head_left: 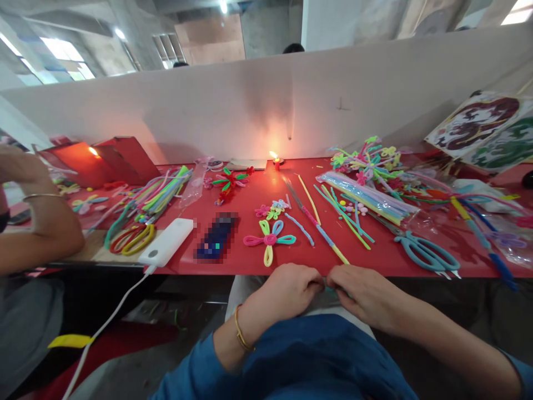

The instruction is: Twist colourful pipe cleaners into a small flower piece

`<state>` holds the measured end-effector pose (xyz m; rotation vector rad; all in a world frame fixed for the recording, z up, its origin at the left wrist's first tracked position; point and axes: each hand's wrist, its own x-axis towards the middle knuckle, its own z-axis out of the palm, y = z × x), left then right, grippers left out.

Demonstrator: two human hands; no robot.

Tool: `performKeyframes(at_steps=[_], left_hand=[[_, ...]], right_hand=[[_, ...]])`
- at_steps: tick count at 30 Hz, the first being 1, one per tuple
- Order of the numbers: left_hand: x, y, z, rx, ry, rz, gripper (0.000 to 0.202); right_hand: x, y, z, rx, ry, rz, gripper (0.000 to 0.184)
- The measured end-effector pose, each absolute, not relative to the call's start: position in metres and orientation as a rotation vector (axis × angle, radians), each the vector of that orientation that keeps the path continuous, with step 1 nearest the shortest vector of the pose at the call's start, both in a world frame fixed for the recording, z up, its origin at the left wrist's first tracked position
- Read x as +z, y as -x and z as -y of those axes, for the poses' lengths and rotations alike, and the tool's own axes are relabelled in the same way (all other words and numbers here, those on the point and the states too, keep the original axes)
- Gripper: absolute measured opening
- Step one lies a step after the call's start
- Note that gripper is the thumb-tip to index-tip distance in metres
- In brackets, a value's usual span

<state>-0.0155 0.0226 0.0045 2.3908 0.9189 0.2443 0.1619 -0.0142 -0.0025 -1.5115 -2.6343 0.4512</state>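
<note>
Two hands point(287, 291) point(362, 294) meet below one flower point(269, 239).

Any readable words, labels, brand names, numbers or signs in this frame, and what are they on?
None can be read.
The white power bank shows no legible marking.
The dark phone-like thing beside it is pixelated.
The printed sheets at far right show coloured patterns only, no letters that can be made out.
</note>
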Motion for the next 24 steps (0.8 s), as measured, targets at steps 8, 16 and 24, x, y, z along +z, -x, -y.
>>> performKeyframes(at_steps=[8,16,24], left_hand=[[0.001,0.017,-0.032,0.374,-1.704,-0.869,0.013],[-0.01,0.013,-0.028,0.519,-1.002,-0.703,0.023],[-0.009,0.007,-0.022,0.654,-1.429,-0.904,0.008]], right_hand=[[0.004,-0.17,0.003,0.507,1.251,2.548,0.019],[-0.009,-0.172,0.007,0.33,0.975,2.18,0.014],[-0.007,-0.157,0.01,0.343,1.261,2.044,0.015]])
